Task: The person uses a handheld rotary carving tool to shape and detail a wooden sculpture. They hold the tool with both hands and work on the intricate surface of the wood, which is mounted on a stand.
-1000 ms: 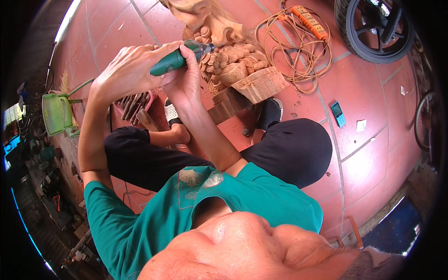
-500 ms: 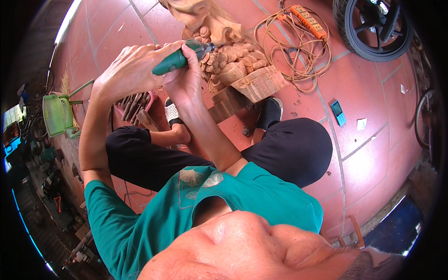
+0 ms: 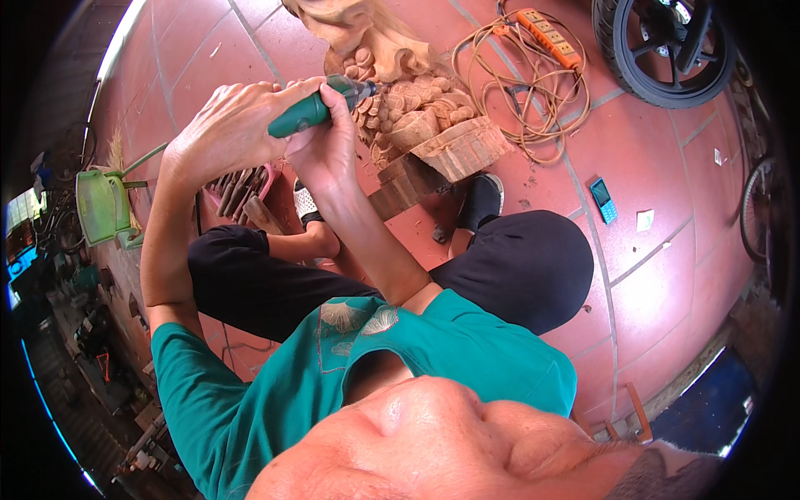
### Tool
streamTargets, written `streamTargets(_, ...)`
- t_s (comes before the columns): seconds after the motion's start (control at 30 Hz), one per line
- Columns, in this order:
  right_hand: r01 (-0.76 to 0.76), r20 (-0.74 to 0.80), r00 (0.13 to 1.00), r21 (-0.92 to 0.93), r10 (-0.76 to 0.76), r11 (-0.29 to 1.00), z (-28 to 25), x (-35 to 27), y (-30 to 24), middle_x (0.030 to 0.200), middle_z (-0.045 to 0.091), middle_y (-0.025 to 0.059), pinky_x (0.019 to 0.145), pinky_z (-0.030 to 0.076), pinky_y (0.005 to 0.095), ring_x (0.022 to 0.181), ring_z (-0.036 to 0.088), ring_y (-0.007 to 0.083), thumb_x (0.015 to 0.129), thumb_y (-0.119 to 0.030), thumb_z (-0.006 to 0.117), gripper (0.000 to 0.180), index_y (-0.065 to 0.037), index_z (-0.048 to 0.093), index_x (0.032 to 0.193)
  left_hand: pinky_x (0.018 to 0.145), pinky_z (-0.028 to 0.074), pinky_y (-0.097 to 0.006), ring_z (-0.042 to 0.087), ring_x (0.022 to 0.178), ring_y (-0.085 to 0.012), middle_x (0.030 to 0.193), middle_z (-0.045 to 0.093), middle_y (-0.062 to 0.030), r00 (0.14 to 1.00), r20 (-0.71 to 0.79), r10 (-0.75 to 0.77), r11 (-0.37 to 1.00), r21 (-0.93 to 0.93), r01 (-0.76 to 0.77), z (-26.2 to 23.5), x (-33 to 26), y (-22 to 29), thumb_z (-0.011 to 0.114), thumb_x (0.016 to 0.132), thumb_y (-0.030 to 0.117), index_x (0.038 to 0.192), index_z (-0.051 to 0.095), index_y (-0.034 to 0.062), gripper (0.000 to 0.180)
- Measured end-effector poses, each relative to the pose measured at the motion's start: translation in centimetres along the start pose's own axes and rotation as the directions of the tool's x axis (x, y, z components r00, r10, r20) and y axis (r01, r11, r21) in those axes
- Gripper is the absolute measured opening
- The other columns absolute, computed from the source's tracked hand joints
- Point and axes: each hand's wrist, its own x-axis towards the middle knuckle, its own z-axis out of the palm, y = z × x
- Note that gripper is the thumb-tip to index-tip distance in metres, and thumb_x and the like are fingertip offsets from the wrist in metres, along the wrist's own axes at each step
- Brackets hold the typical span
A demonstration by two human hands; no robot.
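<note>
A green handheld rotary tool [image 3: 298,117] is held in both hands, its dark nose pointing right at the carved wood. My left hand [image 3: 229,121] closes over its rear and upper side. From below, my right hand [image 3: 325,150] pinches it near the front, thumb raised along the body. Just beyond the nose stands a brown wood carving [image 3: 421,104] with coin-like discs, rounded lumps and a smooth flowing upper part. Its bit is too small to make out, so I cannot tell whether it touches the wood.
An orange power strip [image 3: 548,38] with a tangled cord [image 3: 533,125] lies right of the carving. Chisel-like tools [image 3: 242,190] sit in a pink basket by my left foot. Around are a green chair [image 3: 104,204], a blue phone [image 3: 603,201] and a motorbike wheel [image 3: 667,54].
Both hands and the rotary tool have shifted very slightly left. The grip looks the same, and the carving stays in place.
</note>
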Motion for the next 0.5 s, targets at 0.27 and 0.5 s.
streamTargets(0.27,0.01,-0.016,1.0,-0.03,-0.01,1.0,0.3,0.2,0.0,0.114,0.07,0.0024,0.088,0.051,0.0341,0.105,0.067,0.0171,0.092,-0.036,0.074,0.038,-0.013,0.061,0.12,0.081,0.054,-0.049,0.07,0.092,-0.0404,0.102,0.072,-0.0214,0.999,-0.051,0.019,1.0,0.001,-0.019,-0.3,-0.4,0.1,0.063,0.074,0.007,0.149,0.051,0.016,0.076)
streamTargets(0.5,0.022,-0.03,0.999,-0.026,-0.023,0.999,0.0,0.4,-0.1,0.114,0.07,0.0037,0.094,0.052,0.0368,0.107,0.067,0.0188,0.092,-0.036,0.073,0.039,-0.011,0.06,0.12,0.08,0.053,-0.051,0.069,0.092,-0.0416,0.101,0.071,-0.0224,0.999,-0.025,0.032,0.999,-0.017,-0.032,0.0,0.2,0.0,0.062,0.073,0.007,0.147,0.052,0.015,0.075)
